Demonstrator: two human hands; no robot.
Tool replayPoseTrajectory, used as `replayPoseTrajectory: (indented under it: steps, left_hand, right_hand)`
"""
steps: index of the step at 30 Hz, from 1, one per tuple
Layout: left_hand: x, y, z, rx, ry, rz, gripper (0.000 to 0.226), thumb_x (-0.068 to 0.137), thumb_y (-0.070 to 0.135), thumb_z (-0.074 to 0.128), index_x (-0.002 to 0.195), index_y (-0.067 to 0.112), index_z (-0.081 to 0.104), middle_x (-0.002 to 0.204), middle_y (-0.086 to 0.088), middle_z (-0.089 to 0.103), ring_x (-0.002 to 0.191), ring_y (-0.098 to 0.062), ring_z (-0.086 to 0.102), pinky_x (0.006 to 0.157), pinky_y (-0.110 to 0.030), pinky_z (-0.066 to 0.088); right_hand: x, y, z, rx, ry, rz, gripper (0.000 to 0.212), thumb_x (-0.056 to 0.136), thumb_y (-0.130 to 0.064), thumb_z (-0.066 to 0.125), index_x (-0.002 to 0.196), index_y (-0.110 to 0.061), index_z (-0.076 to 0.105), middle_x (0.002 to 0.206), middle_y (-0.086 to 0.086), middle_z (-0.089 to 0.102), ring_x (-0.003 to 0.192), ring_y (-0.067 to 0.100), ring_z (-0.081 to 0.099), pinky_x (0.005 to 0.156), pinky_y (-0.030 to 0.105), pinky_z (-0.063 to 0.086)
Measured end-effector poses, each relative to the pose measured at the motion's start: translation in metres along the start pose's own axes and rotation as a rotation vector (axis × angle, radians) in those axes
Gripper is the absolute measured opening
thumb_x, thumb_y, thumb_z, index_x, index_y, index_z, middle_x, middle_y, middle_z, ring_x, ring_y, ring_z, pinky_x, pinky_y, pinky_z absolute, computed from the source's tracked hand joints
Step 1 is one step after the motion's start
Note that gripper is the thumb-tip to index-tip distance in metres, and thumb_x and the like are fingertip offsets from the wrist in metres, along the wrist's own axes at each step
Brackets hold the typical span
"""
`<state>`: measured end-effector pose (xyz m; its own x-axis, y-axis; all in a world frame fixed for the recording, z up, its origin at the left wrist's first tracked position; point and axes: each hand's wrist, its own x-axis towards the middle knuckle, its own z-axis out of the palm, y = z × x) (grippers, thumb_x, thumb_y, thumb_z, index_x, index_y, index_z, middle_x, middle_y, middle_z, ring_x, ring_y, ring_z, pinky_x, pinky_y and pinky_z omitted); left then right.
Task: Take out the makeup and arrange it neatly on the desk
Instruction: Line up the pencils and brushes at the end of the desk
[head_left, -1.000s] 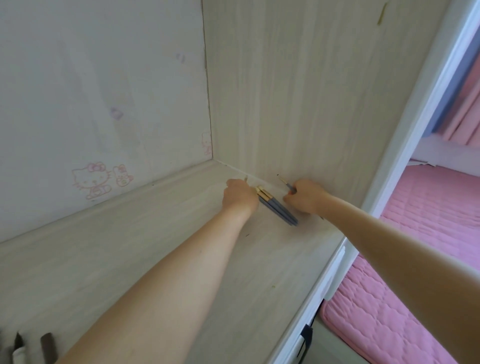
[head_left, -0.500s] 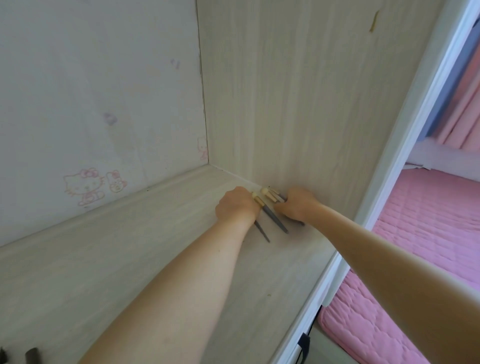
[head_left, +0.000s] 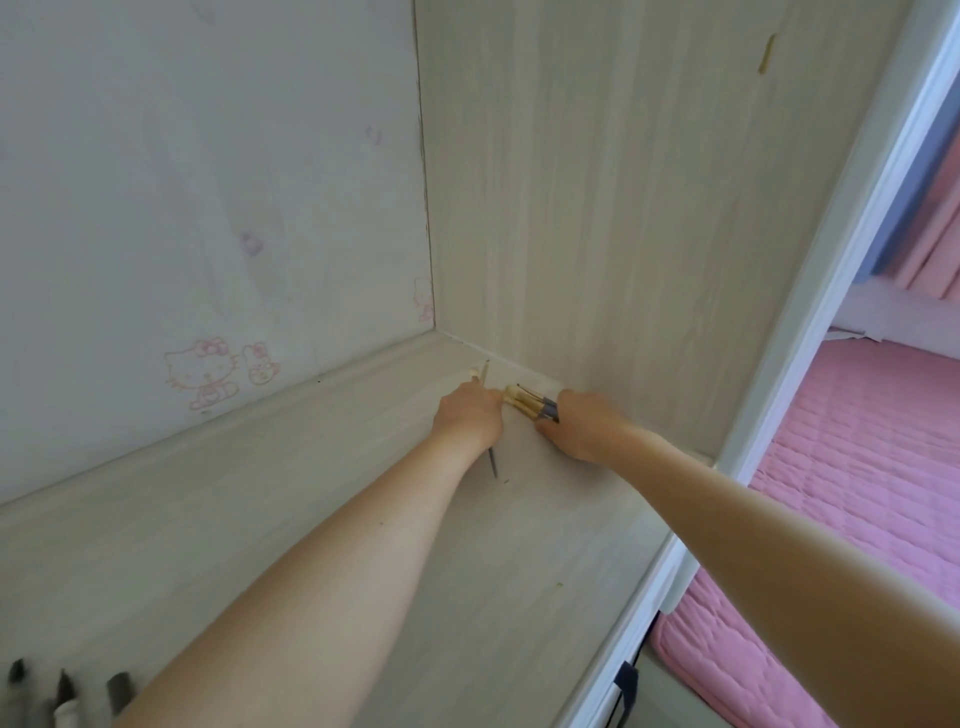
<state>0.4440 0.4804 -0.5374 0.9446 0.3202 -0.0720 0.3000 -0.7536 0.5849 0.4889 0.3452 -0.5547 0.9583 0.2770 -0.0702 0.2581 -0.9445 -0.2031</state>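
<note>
Makeup brushes (head_left: 530, 404) bunched in right hand (head_left: 582, 428), pale bristle tips pointing toward back-left, gold and grey ferrules showing just ahead of the knuckles; fingers curled round the handles, low over the desk (head_left: 311, 519) near the back right corner. Left hand (head_left: 470, 415) just beside it, fingers curled down around two thin brushes (head_left: 482, 375): one pale tip and a thin stick poke out beyond the fingers, a dark pointed handle end (head_left: 493, 464) sticks out below the wrist. The two hands nearly touch at the bristle tips. Both forearms stretch in from the bottom edge. Three blurred dark-tipped brush heads (head_left: 62, 691) at bottom left corner of the desk, well apart from the hands. Cartoon cat sticker (head_left: 205, 371) on the white back wall. Pink quilted mattress (head_left: 857, 493) beyond the white frame at right.
</note>
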Motion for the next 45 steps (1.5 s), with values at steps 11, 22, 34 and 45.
replayPoseTrajectory:
  steps: [11,22,34,45]
  left_hand:
    - [-0.037,-0.041,-0.037,-0.663,-0.133,-0.202,0.027,0.101,0.013,0.026,0.084,0.007,0.046,0.063,-0.008,0.05,0.045,-0.017,0.048,0.041,-0.018,0.03]
    - [-0.147,-0.082,-0.109,-0.836,-0.056,-0.212,0.025,0.1,0.007,0.033,0.085,0.01,0.052,0.063,-0.005,0.047,0.043,-0.011,0.042,0.045,-0.021,0.027]
    - [-0.286,-0.177,-0.174,-0.844,0.211,-0.228,0.026,0.103,0.013,0.037,0.092,0.005,0.059,0.062,-0.004,0.048,0.048,-0.013,0.043,0.047,-0.023,0.04]
    - [-0.391,-0.264,-0.207,-0.523,0.312,-0.335,0.023,0.1,0.014,0.043,0.095,0.008,0.064,0.073,-0.001,0.058,0.053,-0.013,0.046,0.052,-0.025,0.042]
  right_hand:
    - [-0.049,-0.029,-0.017,0.552,-0.053,0.001,0.023,0.103,-0.031,0.034,0.105,-0.01,0.043,0.072,0.005,0.061,0.055,0.016,0.054,0.044,0.018,0.039]
    - [-0.141,-0.109,-0.023,1.303,-0.318,-0.107,0.023,0.102,-0.032,0.041,0.097,-0.011,0.049,0.054,-0.006,0.027,0.045,0.01,0.026,0.044,0.023,0.029]
    - [-0.229,-0.217,0.004,1.301,-0.627,-0.294,0.018,0.101,-0.025,0.043,0.095,-0.01,0.048,0.059,-0.001,0.038,0.051,0.013,0.034,0.049,0.026,0.036]
    - [-0.276,-0.289,0.026,1.34,-0.87,-0.282,0.018,0.102,-0.024,0.043,0.096,-0.008,0.05,0.058,-0.002,0.034,0.05,0.012,0.033,0.045,0.022,0.033]
